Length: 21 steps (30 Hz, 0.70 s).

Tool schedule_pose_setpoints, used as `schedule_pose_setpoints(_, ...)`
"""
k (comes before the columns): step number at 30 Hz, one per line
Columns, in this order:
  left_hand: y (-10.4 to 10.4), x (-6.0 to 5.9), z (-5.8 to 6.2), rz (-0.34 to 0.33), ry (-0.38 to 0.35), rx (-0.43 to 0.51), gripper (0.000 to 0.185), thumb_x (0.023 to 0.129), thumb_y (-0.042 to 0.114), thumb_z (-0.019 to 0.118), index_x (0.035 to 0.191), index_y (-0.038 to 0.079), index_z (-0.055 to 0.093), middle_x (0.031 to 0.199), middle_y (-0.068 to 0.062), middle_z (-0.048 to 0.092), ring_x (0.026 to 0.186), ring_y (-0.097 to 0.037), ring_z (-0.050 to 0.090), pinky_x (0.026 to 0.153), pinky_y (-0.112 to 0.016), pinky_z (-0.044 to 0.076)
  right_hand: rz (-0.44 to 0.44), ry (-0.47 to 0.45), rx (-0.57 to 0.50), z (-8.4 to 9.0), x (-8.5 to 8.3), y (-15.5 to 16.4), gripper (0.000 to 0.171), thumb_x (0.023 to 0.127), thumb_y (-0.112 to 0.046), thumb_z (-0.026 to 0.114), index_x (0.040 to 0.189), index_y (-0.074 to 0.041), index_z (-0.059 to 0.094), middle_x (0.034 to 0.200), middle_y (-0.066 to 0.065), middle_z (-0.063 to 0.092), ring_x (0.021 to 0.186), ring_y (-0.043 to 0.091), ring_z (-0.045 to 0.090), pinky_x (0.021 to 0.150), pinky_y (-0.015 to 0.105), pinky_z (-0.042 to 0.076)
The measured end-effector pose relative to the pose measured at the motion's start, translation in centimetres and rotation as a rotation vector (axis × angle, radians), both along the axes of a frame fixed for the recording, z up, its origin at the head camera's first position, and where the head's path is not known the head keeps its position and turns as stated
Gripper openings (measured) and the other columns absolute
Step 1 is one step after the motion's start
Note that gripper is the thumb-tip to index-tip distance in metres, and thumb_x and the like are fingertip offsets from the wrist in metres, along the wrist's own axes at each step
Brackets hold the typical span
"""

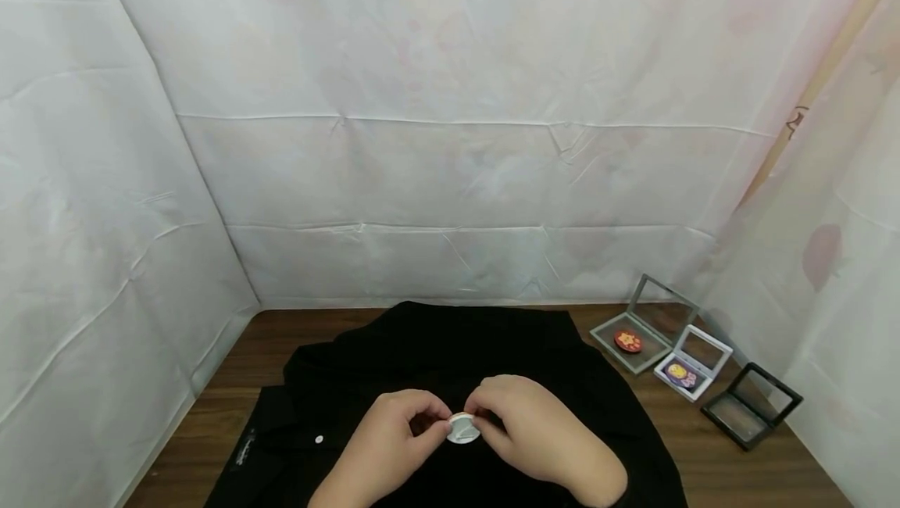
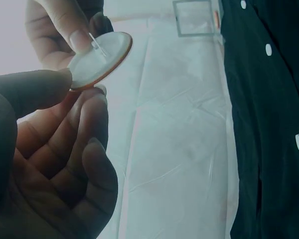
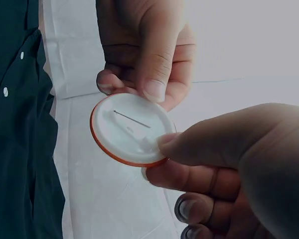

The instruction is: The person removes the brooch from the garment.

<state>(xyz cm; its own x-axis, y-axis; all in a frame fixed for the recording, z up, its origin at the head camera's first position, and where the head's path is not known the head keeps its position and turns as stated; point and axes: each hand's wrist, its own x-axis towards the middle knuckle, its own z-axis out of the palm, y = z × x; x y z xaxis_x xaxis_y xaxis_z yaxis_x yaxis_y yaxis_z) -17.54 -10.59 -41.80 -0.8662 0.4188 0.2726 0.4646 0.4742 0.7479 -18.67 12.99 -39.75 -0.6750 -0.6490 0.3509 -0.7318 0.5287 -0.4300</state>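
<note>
A round pin badge (image 1: 462, 429) with a white back, a thin metal pin and an orange-red rim is held over a black button shirt (image 1: 422, 352). My left hand (image 1: 437, 427) pinches its left edge and my right hand (image 1: 483, 420) pinches its right edge. In the left wrist view the badge (image 2: 100, 57) sits between my left thumb and fingers, with the right hand's fingers (image 2: 74, 30) on its back. The right wrist view shows the badge (image 3: 128, 128) back-side up, my right thumb (image 3: 214, 144) on its lower edge and the left hand's fingers (image 3: 152, 59) at its top.
The shirt, with white buttons (image 2: 268, 49), lies spread on a brown wooden table (image 1: 738, 469). At the right stand three open display cases: a grey one with a red badge (image 1: 629, 341), a white one with a purple badge (image 1: 680, 373), and a black one (image 1: 748, 408). White sheets wall the space.
</note>
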Motion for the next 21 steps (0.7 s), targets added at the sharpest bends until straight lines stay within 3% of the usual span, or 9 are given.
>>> schedule_pose_setpoints(5, -0.27, 0.13, 0.26, -0.029, -0.001, 0.013, 0.009, 0.096, 0.019, 0.075, 0.092, 0.027, 0.076, 0.087, 0.018, 0.066, 0.072, -0.002, 0.062, 0.064, -0.023, 0.055, 0.011, -0.024, -0.027, -0.02, -0.02, -0.06, 0.014, 0.097, -0.014, 0.073, 0.098, -0.028, 0.071, 0.092, -0.023, 0.060, 0.080, -0.004, 0.054, 0.075, 0.022, 0.052)
schedule_pose_setpoints(11, -0.30, 0.27, 0.16, -0.016, 0.024, 0.057, 0.010, 0.097, 0.017, 0.075, 0.091, 0.026, 0.075, 0.085, 0.017, 0.067, 0.071, -0.002, 0.062, 0.063, -0.024, 0.056, 0.053, -0.031, -0.138, -0.45, -0.16, -0.07, 0.014, 0.100, -0.014, 0.071, 0.102, -0.028, 0.071, 0.093, -0.022, 0.061, 0.079, -0.003, 0.055, 0.071, 0.021, 0.053)
schedule_pose_setpoints(17, -0.24, 0.28, 0.24, 0.077, 0.059, 0.127, 0.010, 0.096, 0.020, 0.076, 0.090, 0.028, 0.075, 0.083, 0.015, 0.069, 0.069, -0.006, 0.063, 0.061, -0.026, 0.056, 0.088, -0.058, -0.251, -0.50, -0.36, -0.04, 0.010, 0.106, -0.025, 0.063, 0.111, -0.029, 0.070, 0.092, -0.020, 0.060, 0.074, -0.001, 0.053, 0.062, 0.023, 0.052)
schedule_pose_setpoints(21, -0.22, 0.37, 0.46, 0.170, 0.033, 0.197, 0.011, 0.094, 0.020, 0.079, 0.089, 0.029, 0.076, 0.082, 0.014, 0.070, 0.069, -0.009, 0.064, 0.062, -0.027, 0.056, 0.121, -0.071, -0.326, -0.57, -0.52, -0.10, 0.014, 0.105, -0.023, 0.064, 0.117, -0.028, 0.069, 0.095, -0.016, 0.062, 0.074, 0.001, 0.054, 0.060, 0.023, 0.052)
